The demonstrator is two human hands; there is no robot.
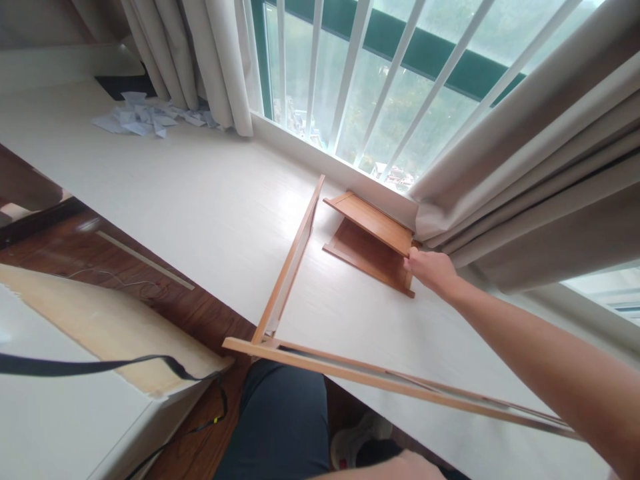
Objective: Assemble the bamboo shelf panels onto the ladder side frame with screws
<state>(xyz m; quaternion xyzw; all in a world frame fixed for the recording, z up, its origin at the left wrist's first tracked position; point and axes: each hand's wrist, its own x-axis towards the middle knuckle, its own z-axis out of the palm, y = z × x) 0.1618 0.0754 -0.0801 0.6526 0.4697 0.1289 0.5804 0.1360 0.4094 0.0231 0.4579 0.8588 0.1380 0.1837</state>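
Observation:
My right hand [431, 268] reaches across the white ledge, its fingers closed on the right end of a small brown wooden panel [373, 221]. Just in front of it, a second wooden panel [367, 260] lies on the ledge; whether the two are joined I cannot tell. To the left stands a narrow wooden frame piece [293, 263], meeting a long wooden frame piece [400, 380] at a corner near my leg. At the bottom edge a bit of my left arm or hand [385, 468] shows, with its fingers hidden.
The white ledge [200, 193] runs below a barred window [370, 87] with grey curtains [525, 153] at both sides. Torn paper pieces [140, 117] lie at the far left. A white board-like piece [60, 400] with a black strap [100, 365] stands lower left above the wooden floor [205, 310].

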